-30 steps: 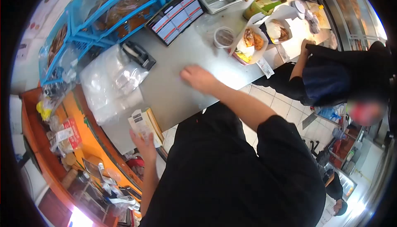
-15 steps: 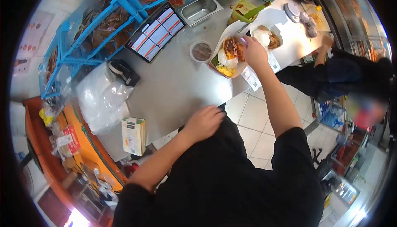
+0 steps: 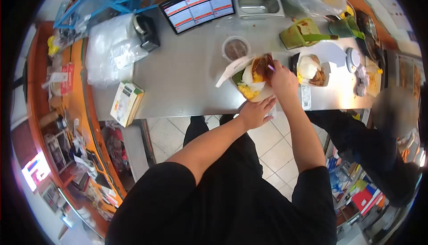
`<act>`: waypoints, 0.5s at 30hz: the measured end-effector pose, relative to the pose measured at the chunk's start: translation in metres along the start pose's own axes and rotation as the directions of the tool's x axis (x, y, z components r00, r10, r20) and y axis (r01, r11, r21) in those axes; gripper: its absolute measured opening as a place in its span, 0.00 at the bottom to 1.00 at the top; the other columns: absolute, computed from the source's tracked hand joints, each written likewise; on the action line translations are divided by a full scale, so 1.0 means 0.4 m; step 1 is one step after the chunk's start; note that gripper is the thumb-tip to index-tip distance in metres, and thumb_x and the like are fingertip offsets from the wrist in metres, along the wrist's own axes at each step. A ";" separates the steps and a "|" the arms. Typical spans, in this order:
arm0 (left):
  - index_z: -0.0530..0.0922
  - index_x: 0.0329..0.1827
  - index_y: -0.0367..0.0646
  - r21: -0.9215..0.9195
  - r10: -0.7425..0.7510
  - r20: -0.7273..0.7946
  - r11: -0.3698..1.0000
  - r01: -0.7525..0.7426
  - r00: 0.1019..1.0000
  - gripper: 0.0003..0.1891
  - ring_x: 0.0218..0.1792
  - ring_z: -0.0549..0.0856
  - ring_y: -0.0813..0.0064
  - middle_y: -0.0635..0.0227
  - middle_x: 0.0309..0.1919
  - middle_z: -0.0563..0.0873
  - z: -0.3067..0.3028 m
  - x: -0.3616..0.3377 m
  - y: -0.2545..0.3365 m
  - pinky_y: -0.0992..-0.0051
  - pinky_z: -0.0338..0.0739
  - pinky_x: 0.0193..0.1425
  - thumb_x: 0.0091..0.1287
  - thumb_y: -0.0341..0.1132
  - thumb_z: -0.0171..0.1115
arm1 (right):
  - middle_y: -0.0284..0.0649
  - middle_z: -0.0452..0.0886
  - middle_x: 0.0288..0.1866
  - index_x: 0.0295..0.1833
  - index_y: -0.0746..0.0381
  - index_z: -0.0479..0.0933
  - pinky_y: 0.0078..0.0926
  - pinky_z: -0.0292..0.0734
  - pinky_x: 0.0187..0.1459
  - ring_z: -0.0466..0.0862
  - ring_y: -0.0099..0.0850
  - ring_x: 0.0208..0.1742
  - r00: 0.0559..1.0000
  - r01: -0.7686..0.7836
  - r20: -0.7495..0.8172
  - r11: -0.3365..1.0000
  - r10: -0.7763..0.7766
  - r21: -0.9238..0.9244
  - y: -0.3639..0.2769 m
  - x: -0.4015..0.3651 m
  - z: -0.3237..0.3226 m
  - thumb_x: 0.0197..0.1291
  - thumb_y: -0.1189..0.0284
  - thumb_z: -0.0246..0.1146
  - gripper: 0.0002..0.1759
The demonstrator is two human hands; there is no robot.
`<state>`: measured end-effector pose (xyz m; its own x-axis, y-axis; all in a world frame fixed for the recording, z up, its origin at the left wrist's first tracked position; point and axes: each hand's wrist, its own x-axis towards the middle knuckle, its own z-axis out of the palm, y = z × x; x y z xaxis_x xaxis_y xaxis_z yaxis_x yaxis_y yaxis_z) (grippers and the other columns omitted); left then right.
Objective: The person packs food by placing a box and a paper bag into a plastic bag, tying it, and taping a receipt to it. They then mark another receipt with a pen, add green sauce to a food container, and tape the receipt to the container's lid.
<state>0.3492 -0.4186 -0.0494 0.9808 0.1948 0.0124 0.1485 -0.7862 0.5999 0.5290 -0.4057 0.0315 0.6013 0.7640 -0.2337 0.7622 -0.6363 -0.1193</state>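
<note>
An open paper takeout box (image 3: 255,97) of food stands near the counter's front edge, with white rice, yellow bits, greens and a glossy reddish-brown piece inside. My right hand (image 3: 284,83) is closed at its right side around a thin purple-handled utensil (image 3: 271,67); its far end is hidden at the food. Against the near side of the box, my left hand (image 3: 256,112) lies with fingers stretched out, seemingly touching it. To the right sits a second open food box (image 3: 327,76) with rice and browned meat. A lidded round tub (image 3: 236,48) of dark contents is just behind the first box.
A tablet (image 3: 197,7) and a steel pan (image 3: 260,5) line the back. Green containers (image 3: 296,35) stand back right. A tape dispenser (image 3: 146,33), plastic bags (image 3: 107,53) and a small carton (image 3: 127,103) are at left. A person in dark clothes (image 3: 370,142) is at right.
My left hand has moved from the counter edge up and right to the near side of the box. My right hand stays at the food with the purple utensil. The view has turned.
</note>
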 end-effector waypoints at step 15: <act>0.71 0.82 0.44 0.204 -0.140 -0.065 0.967 0.150 0.988 0.35 0.85 0.64 0.53 0.57 0.85 0.66 -0.335 -0.481 -0.348 0.51 0.60 0.85 0.77 0.54 0.62 | 0.55 0.90 0.38 0.52 0.56 0.86 0.58 0.85 0.46 0.90 0.59 0.43 0.987 0.092 -0.155 0.930 -0.038 0.357 -0.603 0.038 0.129 0.73 0.57 0.63 0.15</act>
<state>0.1229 -0.2678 -0.0280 0.9401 0.3402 -0.0199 0.3169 -0.8511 0.4185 0.3418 -0.2462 0.0068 0.6022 0.7947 -0.0762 0.6782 -0.5596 -0.4764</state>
